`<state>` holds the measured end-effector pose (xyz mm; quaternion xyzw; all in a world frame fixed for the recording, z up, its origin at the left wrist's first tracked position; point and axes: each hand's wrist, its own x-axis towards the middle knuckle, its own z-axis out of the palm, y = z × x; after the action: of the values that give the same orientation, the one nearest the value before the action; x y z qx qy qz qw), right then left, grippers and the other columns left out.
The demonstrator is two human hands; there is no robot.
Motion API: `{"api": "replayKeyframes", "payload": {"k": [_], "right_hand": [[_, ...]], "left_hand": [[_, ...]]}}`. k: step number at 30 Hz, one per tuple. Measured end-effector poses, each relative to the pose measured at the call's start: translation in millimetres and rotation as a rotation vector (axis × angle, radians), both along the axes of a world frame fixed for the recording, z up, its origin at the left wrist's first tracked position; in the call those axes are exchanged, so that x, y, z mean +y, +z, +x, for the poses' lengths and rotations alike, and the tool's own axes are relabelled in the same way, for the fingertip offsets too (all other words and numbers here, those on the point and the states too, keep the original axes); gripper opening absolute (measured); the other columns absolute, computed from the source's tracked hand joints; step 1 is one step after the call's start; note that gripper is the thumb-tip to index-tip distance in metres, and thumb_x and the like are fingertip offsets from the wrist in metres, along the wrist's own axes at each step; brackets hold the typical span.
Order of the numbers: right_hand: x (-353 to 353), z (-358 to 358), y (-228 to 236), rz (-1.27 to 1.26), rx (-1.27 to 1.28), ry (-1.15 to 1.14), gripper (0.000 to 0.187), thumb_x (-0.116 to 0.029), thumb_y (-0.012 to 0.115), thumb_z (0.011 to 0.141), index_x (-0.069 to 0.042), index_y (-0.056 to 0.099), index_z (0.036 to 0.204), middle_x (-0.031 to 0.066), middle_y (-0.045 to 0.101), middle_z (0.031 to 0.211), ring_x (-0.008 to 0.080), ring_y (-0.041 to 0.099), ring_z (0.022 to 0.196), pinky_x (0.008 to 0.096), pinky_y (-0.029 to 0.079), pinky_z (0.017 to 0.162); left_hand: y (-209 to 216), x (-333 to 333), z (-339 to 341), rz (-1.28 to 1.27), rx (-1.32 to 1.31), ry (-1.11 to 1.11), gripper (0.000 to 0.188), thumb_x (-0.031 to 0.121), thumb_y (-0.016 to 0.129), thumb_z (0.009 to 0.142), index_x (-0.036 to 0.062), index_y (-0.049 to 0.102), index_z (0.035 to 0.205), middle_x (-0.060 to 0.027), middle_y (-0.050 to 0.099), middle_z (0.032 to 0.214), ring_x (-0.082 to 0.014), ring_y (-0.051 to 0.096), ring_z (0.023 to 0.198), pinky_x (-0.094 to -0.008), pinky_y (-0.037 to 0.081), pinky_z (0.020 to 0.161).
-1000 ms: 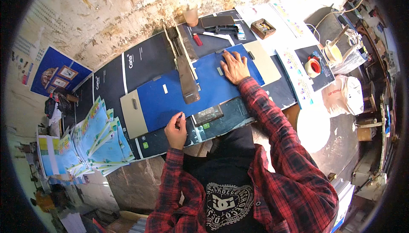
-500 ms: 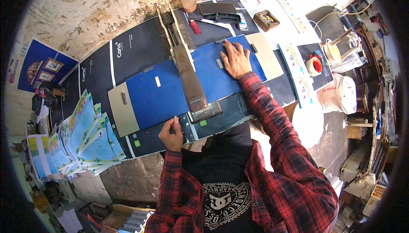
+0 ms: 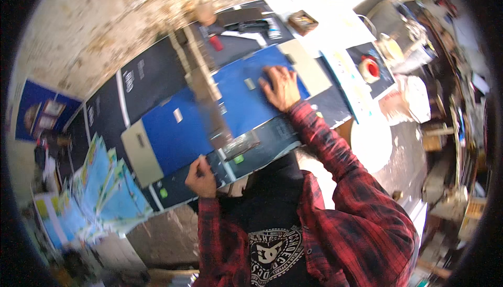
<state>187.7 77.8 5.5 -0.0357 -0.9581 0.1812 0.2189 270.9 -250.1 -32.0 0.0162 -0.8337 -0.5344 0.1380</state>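
A long blue cover with grey board ends lies across the dark table. Over its middle passes a brown wooden bar, with a metal-edged block under its near end. My right hand rests on the blue part right of the bar, fingers spread. My left hand is closed at the cover's near edge, left of the bar. Its fingertips pinch together, but blur hides what they hold, if anything.
Fanned blue-green printed sheets stand at the left. Behind the cover are a red lighter, a cup and a small wooden box. A tape roll sits at the right, near a stack of printed sheets.
The whole view has shifted and blurred as my head moved. My right hand has slid nearer along the cover, away from its far edge. The left hand stays closed near the near edge.
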Motion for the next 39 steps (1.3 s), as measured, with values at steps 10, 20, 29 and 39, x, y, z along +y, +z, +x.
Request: {"api": "replayKeyframes", "payload": {"k": [10,20,29,39], "right_hand": [[233.6,148.7,-8.2,0.07,-0.052,-0.654,0.072,-0.051,0.077,0.076,-0.003,0.057,0.125,0.0203,0.062,0.117,0.0387,0.055,0.114,0.0495,0.045,0.092],[245.3,118.3,12.3,0.032,-0.547,-0.705,0.129,-0.078,0.082,0.041,0.006,0.047,0.133,0.0228,0.05,0.135,0.0393,0.044,0.13,0.0555,0.037,0.104],[248.9,110.7,21.0,-0.156,-0.673,-0.798,0.123,-0.071,0.086,0.043,0.007,0.047,0.131,0.0235,0.057,0.13,0.0357,0.055,0.123,0.0516,0.04,0.103],[264.5,143.9,14.1,-0.246,-0.145,-0.683,0.056,-0.055,0.068,0.084,0.001,0.073,0.088,0.0137,0.07,0.072,0.0227,0.067,0.067,0.0411,0.051,0.066]], "left_hand": [[2.4,5.3,-3.4,0.023,0.001,0.006,0.027,0.022,0.059,0.099,-0.0016,0.07,0.092,-0.0022,0.06,0.067,-0.0077,0.051,0.06,-0.0267,0.04,0.056],[1.0,-1.0,-3.8,-0.019,0.014,0.002,0.018,0.014,0.063,0.096,-0.0031,0.068,0.092,-0.0022,0.064,0.07,-0.007,0.055,0.058,-0.0238,0.042,0.053],[1.7,-0.5,-1.1,0.044,0.018,0.013,0.026,0.02,0.058,0.099,-0.0036,0.069,0.096,-0.0044,0.065,0.076,-0.0108,0.056,0.064,-0.0291,0.044,0.059],[117.2,106.0,34.1,0.143,0.302,-0.947,0.021,0.004,0.073,0.08,0.0021,0.07,0.101,-0.0072,0.067,0.076,-0.0225,0.065,0.069,-0.0356,0.05,0.066]]}}
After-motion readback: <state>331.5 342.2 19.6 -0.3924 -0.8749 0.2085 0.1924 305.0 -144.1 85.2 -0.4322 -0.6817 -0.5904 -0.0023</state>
